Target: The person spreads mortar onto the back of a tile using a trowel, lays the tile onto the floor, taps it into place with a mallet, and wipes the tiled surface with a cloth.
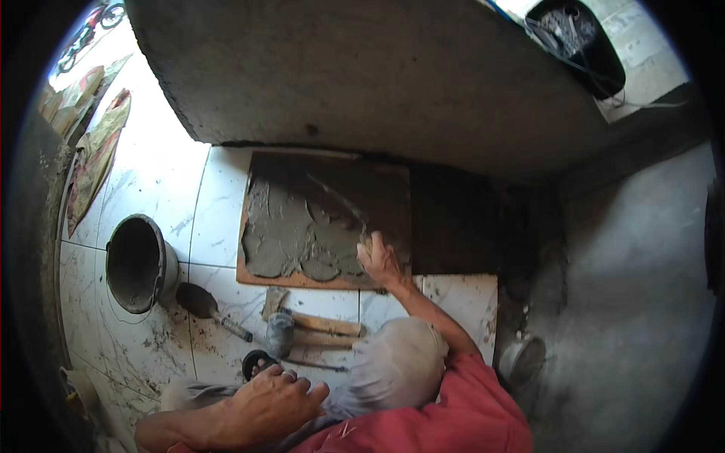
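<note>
My right hand is wrapped round the handle of a trowel, whose blade lies at a slant over wet grey mortar. The mortar covers most of a tile with a brown edge, smoother at the top and ridged at lower left. My left hand hangs over my leg, fingers loosely bent and apart, with nothing seen in it. Just beyond its fingers is a black round object, partly hidden.
White marbled tiles cover the floor. A mortar-stained bucket, a second trowel, a mallet and a wooden-handled hammer lie left and near. A concrete slab overhangs the far side; a small container stands right.
</note>
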The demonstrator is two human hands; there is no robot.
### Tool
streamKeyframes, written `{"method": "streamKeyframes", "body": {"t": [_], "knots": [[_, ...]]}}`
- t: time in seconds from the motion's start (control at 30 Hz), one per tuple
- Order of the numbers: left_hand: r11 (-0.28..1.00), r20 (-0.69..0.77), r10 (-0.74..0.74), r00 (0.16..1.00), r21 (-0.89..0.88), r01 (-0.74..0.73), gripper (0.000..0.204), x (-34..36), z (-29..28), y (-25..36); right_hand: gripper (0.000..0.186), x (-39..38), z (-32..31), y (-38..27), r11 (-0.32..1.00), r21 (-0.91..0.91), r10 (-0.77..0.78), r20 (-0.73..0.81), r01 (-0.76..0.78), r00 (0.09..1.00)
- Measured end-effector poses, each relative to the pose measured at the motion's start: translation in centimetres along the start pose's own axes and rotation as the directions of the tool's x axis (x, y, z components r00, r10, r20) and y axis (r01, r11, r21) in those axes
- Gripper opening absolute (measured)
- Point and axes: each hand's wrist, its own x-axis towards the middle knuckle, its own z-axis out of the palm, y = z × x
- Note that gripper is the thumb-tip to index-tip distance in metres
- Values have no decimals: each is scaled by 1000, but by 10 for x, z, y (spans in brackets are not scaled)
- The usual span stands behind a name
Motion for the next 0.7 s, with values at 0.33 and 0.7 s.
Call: {"method": "streamKeyframes", "body": {"t": [0.33, 0.7], "knots": [[996, -14, -44, 999, 80, 45, 28, -1, -3, -2, 46, 43, 14, -7, 981, 101, 122, 335, -164, 934], [1000, -159, 11, 987, 19, -9, 16, -4, 30, 1, 50, 100, -65, -190, 893, 411, -393, 509, 184, 766]]}}
